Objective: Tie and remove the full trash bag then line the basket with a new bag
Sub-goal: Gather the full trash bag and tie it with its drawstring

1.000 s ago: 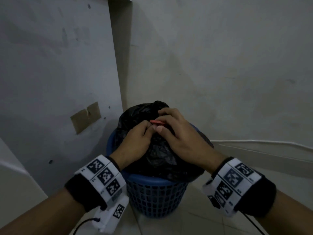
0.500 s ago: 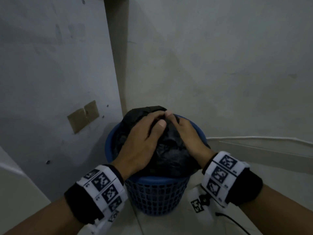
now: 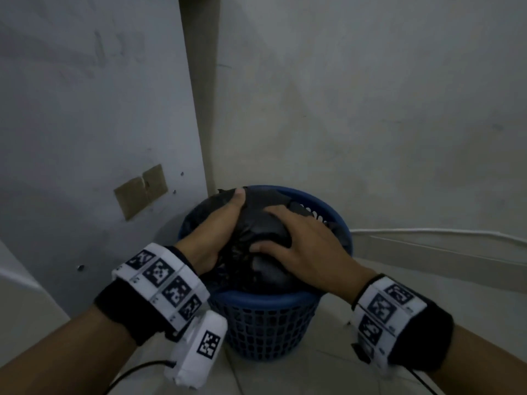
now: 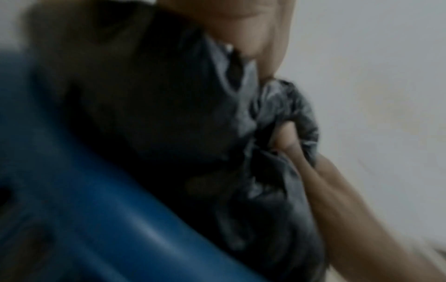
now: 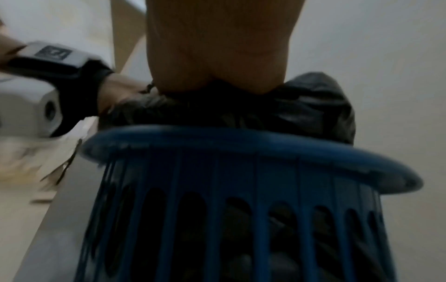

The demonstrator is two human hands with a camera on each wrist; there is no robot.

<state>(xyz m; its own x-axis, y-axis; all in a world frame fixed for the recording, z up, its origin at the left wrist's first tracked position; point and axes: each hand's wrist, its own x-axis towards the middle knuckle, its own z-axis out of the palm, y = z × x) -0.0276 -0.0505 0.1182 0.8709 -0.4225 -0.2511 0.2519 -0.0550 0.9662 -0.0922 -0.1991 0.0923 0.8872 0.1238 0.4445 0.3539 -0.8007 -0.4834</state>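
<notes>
A full black trash bag bulges out of a blue slotted basket on the floor in a wall corner. My left hand lies along the bag's left side with its fingers stretched up to the far top. My right hand is spread over the right of the bag, fingers curved around the bulge. In the left wrist view the right thumb digs into a crumpled fold of the bag above the basket rim. In the right wrist view my palm sits on the bag above the rim.
Grey walls close in behind and to the left of the basket. A brown patch is stuck on the left wall. Pale floor tiles lie in front and to the right, with a low white ledge beyond.
Both hands left the bag's gathered top, where they pinched something red, and moved onto its sides. The bag sits lower in the basket and the red thing is out of sight.
</notes>
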